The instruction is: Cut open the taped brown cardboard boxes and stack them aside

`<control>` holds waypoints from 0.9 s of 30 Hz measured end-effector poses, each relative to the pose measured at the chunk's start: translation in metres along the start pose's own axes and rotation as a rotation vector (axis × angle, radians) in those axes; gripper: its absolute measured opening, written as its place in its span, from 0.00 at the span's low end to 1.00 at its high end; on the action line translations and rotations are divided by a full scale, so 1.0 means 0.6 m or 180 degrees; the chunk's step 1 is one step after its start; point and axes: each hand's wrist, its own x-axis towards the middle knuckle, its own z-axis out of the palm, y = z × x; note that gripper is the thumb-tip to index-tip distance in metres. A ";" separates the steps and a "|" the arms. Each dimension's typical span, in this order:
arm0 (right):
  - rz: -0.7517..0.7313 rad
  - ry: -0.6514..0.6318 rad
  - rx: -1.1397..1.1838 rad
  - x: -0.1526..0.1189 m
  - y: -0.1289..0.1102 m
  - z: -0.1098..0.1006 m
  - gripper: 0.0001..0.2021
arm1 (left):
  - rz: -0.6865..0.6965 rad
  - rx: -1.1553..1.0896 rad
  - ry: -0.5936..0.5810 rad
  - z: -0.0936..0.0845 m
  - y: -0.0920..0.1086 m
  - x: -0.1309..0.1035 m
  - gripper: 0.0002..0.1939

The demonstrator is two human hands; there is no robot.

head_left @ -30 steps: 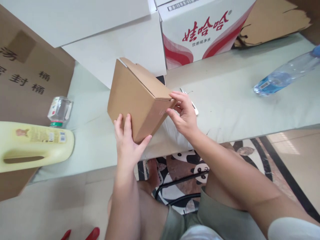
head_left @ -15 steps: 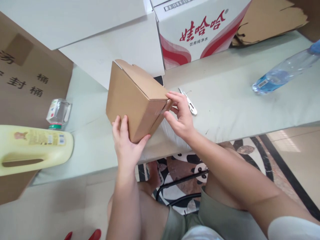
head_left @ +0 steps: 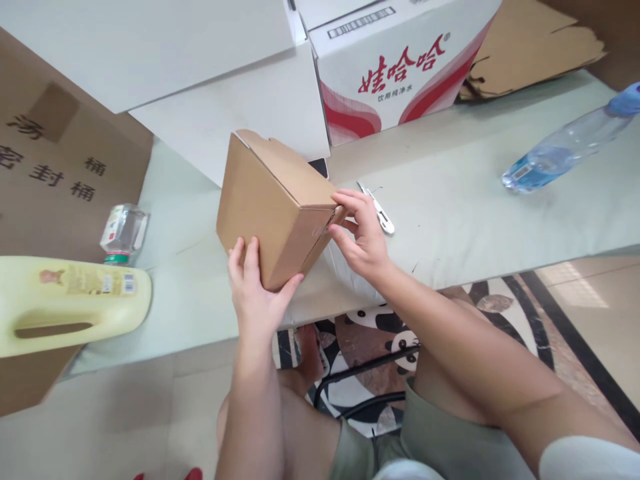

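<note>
A brown cardboard box [head_left: 265,207] is tilted up between my two hands, above the pale table cover. Its lid flap looks closed along the upper right side, with a narrow seam down the near face. My left hand [head_left: 257,287] grips the lower near edge, fingers on the left face and thumb on the near face. My right hand [head_left: 361,233] pinches the right-hand corner of the lid, fingertips on top and thumb near the seam. Just right of that hand lies a white utility knife [head_left: 380,210]. A dark flat object [head_left: 319,167] shows partly behind the box.
White cartons [head_left: 240,100] and a red-and-white water carton [head_left: 395,80] stand along the back. A plastic bottle [head_left: 560,153] lies at the right. Left are a yellow jug [head_left: 110,300], a small clear bottle [head_left: 125,230] and a large brown carton [head_left: 55,180]. The table's front edge is close.
The view has shifted slightly, so everything sits a little lower. Both hands keep their hold on the box, whose pose is almost the same.
</note>
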 end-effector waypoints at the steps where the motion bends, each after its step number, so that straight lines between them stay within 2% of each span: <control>1: 0.0016 -0.0010 -0.0005 0.000 -0.001 -0.001 0.22 | 0.0000 0.0001 -0.0006 0.000 0.000 0.000 0.52; 6: 0.0001 -0.0027 0.0023 -0.005 -0.001 0.002 0.23 | 0.0044 0.0008 -0.0002 0.001 0.001 0.000 0.52; 11: 0.0262 0.0023 0.0360 -0.016 0.014 0.019 0.36 | -0.0029 0.0002 0.0034 0.003 0.002 -0.001 0.54; 14: 0.0468 -0.0081 0.0600 -0.017 0.027 0.020 0.38 | -0.0005 -0.0035 0.0052 0.003 0.002 -0.001 0.54; 17: 0.0701 -0.0390 0.0759 -0.017 0.032 0.011 0.34 | 0.0025 -0.0075 0.0025 0.002 0.001 0.000 0.54; 21: 0.1094 -0.1109 0.0701 -0.023 0.022 0.000 0.30 | 0.0094 -0.0150 0.0042 -0.001 0.002 0.003 0.53; 24: 0.0898 -0.1467 0.0522 -0.030 0.013 0.001 0.29 | 0.0011 -0.0236 0.0042 -0.008 0.003 0.006 0.52; 27: 0.0247 -0.1663 0.0398 -0.036 0.007 0.009 0.35 | -0.0286 -0.0587 0.0168 -0.020 -0.001 0.009 0.52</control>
